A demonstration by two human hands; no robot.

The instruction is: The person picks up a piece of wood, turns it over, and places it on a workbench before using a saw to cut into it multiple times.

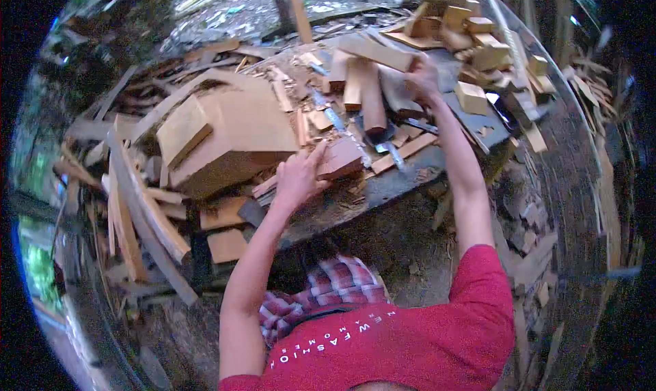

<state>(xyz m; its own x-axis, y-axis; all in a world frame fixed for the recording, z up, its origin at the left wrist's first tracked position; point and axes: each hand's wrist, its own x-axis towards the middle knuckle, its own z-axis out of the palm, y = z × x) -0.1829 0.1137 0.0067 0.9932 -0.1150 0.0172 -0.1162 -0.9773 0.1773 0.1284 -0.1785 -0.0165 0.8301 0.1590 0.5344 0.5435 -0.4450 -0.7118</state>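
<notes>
My left hand (301, 179) rests on the near end of a reddish-brown wooden block (344, 160), its index finger stretched along the wood and its thumb apart. Farther off to the right, my right hand (424, 82) is closed around the end of a flat piece of wood (376, 51), which is blurred. Under and beside that piece stand several wooden blocks (371, 97), close together on the dark work surface (396, 193). Thin wood strips and shavings lie between my two hands.
A large angular wooden block (239, 124) stands on the left, with a smaller board (184, 133) leaning on it. Cut blocks (471, 97) are heaped at the far right. Long offcuts (147, 213) lean at the left edge, and wood scraps cover the ground around.
</notes>
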